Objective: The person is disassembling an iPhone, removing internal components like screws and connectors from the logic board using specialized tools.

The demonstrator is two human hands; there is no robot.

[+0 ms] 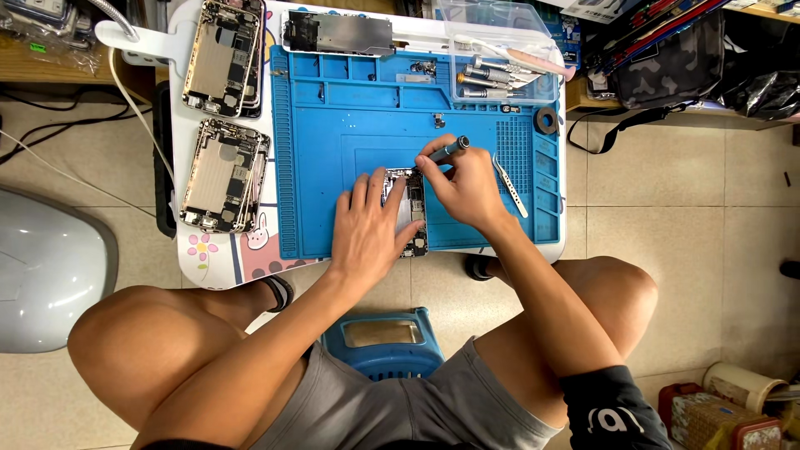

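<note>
The opened phone (408, 212) is pinned flat by the left hand (367, 229); the screwdriver (446, 152), pinched in the right hand (462, 187), should be kept upright on the screw.

The person wears light grey shorts of soft cloth (392, 408) that end high on the thighs, leaving the knees bare. Over the right thigh lies a dark navy piece of clothing with a white rounded marking (612, 412). Both forearms are bare, with no sleeves, watch or rings to be seen on the left hand (367, 229) or the right hand (465, 187). Dark sandals with straps (279, 292) cover the feet, only partly in view.
</note>
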